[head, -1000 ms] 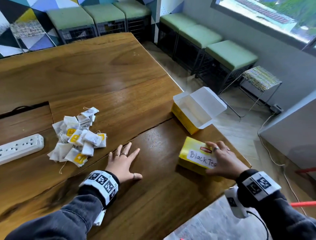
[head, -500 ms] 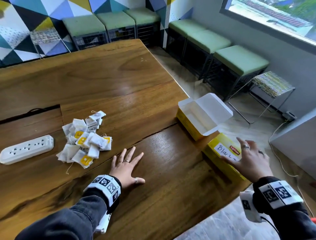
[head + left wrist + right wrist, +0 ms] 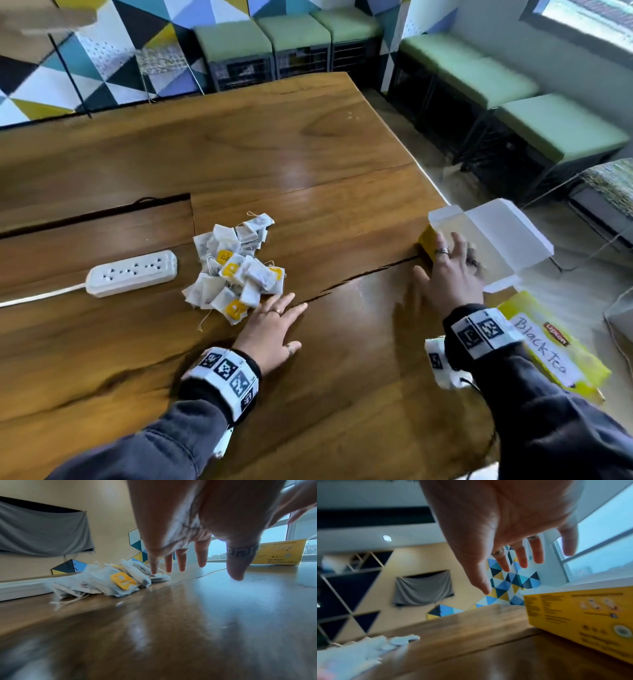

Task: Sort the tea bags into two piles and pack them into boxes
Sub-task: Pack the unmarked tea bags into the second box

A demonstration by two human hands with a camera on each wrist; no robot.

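A heap of white tea bags [image 3: 235, 270] [image 3: 109, 582], some with yellow tags, lies mid-table. My left hand [image 3: 274, 329] [image 3: 197, 566] is flat and open just right of the heap, little finger at its edge. An open yellow box [image 3: 486, 240] [image 3: 583, 616] with a white lid stands at the table's right edge. My right hand [image 3: 445, 270] [image 3: 518, 568] hovers open, fingers spread, over that box's near left corner, holding nothing. A closed yellow box labelled "Black Tea" [image 3: 551, 342] lies by the right edge, beside my right forearm.
A white power strip [image 3: 132, 273] with its cord lies left of the heap. A dark cable slot [image 3: 96, 214] cuts the wooden table [image 3: 239, 154] behind it. Green-cushioned stools [image 3: 561, 130] line the floor beyond the table's right edge.
My right hand has left the "Black Tea" box and moved forward to the open box. My left hand has slid a little nearer to the heap. The head view has swung left.
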